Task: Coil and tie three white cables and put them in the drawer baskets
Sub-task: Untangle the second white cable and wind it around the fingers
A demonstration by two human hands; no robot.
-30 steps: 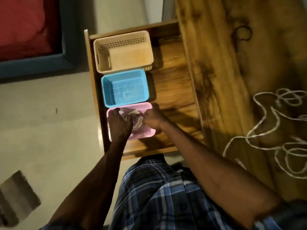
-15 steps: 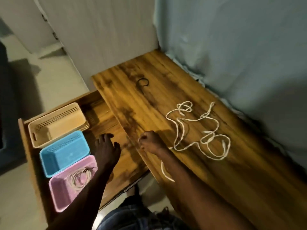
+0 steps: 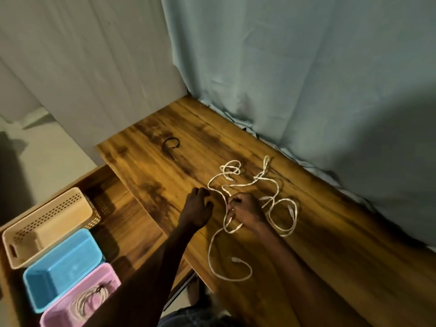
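Right hand (image 3: 245, 212) fingers (image 3: 232, 204) pinch the white cable (image 3: 278, 204).

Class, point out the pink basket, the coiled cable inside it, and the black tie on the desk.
pink basket (image 3: 106, 273), head view, far rim.
coiled cable (image 3: 87, 303), head view, its loops.
black tie (image 3: 171, 143), head view, curved strand.

We see through one head-worn wide-angle camera, looking forward and steeply down from above the tabletop (image 3: 306, 244), close enough that both forearms enter from the bottom edge. The hands (image 3: 245, 210) sit near the middle of the frame. The open drawer (image 3: 132, 223) fills the lower left, a curtain (image 3: 295, 72) the upper right. Straight lines bow toward the edges
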